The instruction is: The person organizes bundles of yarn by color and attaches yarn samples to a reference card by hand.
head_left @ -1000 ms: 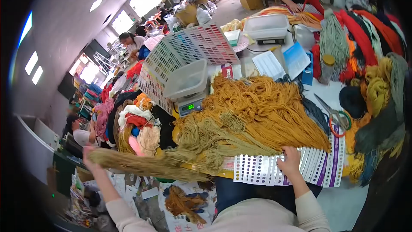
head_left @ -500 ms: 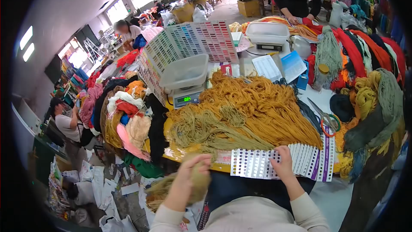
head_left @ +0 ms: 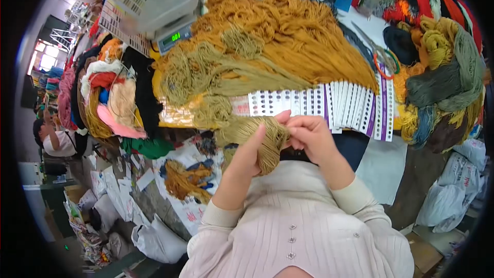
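An olive-tan yarn hank [head_left: 270, 146] is in front of my body, just off the table's near edge. My left hand [head_left: 248, 152] is wrapped round it from the left. My right hand [head_left: 310, 136] pinches at the hank's right end, its fingertips closed on the yarn. More olive yarn [head_left: 206, 72] lies beyond my hands, beside a large heap of golden-brown yarn [head_left: 288, 36]. Fanned white shade cards [head_left: 329, 104] with rows of dots lie along the near edge, to the right of the hank.
Scissors [head_left: 380, 54] lie right of the heap. A clear tub [head_left: 170, 2] stands on a scale [head_left: 176, 37] at back left, by a colour chart [head_left: 126, 5]. Coloured hanks flank both sides. A person [head_left: 59, 139] is at far left; bags [head_left: 159, 239] lie on the floor.
The view has tilted down. My right hand has left the shade cards and come to the hank, which my left hand has brought in front of my body.
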`<state>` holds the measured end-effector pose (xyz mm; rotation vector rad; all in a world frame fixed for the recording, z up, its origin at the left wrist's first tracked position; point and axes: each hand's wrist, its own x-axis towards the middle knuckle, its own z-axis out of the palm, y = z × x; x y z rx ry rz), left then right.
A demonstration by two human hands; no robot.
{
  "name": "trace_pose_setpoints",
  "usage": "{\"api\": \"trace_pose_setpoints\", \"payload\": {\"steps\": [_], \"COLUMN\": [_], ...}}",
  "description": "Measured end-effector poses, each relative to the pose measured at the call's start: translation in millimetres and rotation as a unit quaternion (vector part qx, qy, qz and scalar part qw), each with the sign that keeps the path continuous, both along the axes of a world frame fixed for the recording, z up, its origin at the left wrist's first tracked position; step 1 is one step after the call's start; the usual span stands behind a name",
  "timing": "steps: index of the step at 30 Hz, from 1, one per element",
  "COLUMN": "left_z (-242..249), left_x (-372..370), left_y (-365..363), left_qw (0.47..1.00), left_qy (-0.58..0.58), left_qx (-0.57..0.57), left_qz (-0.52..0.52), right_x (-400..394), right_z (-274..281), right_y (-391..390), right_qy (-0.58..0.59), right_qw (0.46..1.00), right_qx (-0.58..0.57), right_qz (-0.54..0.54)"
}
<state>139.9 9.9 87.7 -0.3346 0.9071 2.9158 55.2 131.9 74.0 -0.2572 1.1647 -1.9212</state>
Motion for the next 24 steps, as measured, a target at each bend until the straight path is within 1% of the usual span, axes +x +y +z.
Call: {"api": "trace_pose_setpoints", "payload": {"steps": [1, 2, 5, 7, 11, 13, 14, 17, 19, 24], "left_z": [1.6, 1.9, -0.8, 1.7, 3.1, 1.0, -0.4, -5.8, -3.9, 0.2], "left_x": [2.8, 3.6, 1.2, 0.0, -0.2, 1.7, 2.6, 3.8, 4.1, 3.3], "left_y": [1.0, 2.3, 6.7, 7.2, 6.0, 5.0, 4.9, 9.4, 9.8, 9.9], "left_qw": [1.0, 1.0, 0.998, 0.999, 0.999, 1.0, 0.999, 1.0, 1.0, 1.0], "left_qy": [0.002, -0.001, -0.002, 0.002, 0.002, 0.011, 0.015, 0.022, 0.028, 0.018], "left_qx": [0.015, -0.004, -0.06, -0.054, -0.04, 0.009, 0.034, -0.012, -0.009, 0.01], "left_qz": [0.028, 0.029, 0.02, 0.002, 0.004, 0.008, 0.009, 0.014, 0.011, 0.011], "right_x": [-3.4, -5.3, -2.4, -0.3, -4.9, -7.0, -7.0, -7.5, -8.3, -10.1], "right_z": [-0.5, -1.2, 8.6, 9.4, 4.1, -2.0, -2.0, -0.9, -1.6, 1.0], "right_y": [2.3, 4.3, 4.0, 4.5, 12.0, 13.6, 13.8, 15.3, 16.2, 18.2], "right_qy": [-0.011, -0.049, -0.005, 0.026, -0.029, -0.052, -0.054, -0.056, -0.054, -0.074], "right_qw": [1.0, 0.998, 0.999, 0.997, 0.999, 0.998, 0.998, 0.998, 0.998, 0.997], "right_qx": [-0.014, -0.036, 0.036, 0.067, 0.018, -0.028, -0.029, -0.02, -0.002, -0.001], "right_qz": [0.003, 0.006, 0.018, 0.032, 0.016, -0.006, -0.003, 0.009, 0.017, 0.006]}}
